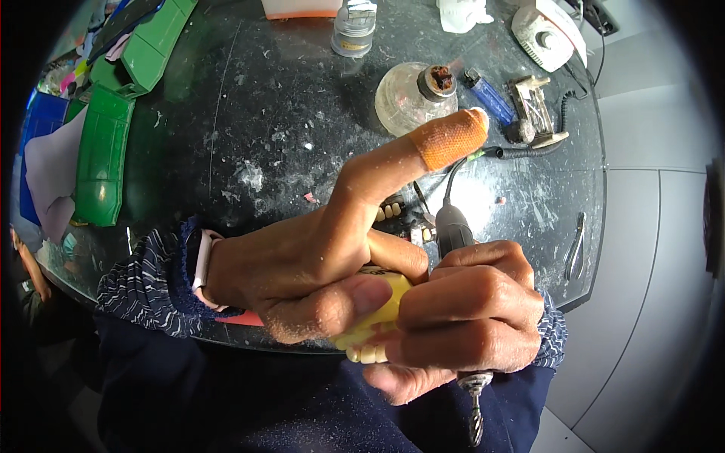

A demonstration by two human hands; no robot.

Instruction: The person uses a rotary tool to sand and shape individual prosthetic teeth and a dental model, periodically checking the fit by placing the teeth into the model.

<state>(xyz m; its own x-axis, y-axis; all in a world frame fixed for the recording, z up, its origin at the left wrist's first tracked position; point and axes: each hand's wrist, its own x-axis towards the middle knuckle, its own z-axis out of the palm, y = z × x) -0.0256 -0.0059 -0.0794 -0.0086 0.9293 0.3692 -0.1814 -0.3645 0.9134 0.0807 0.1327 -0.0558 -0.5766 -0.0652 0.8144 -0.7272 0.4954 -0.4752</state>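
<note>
My left hand [302,260] is closed around a yellow dental model [393,302] with a row of cream-coloured teeth along its near edge. Its index finger points up and away, wrapped in an orange bandage. My right hand [476,309] grips a dark rotary handpiece [453,226], and its fingers lie against the model's right side. The handpiece's fluted metal bur [476,423] points down toward my lap, apart from the model. My fingers hide much of the model. Pale dust clings to both hands and my dark trousers.
Beyond my hands stand a glass spirit burner [408,98], a blue lighter [489,98], a metal articulator [535,109] and a clear jar [353,30]. Green bins [106,158] line the left. Tweezers [576,245] lie near the right edge. More teeth [390,210] sit behind my hands. The handpiece cord [453,181] runs away.
</note>
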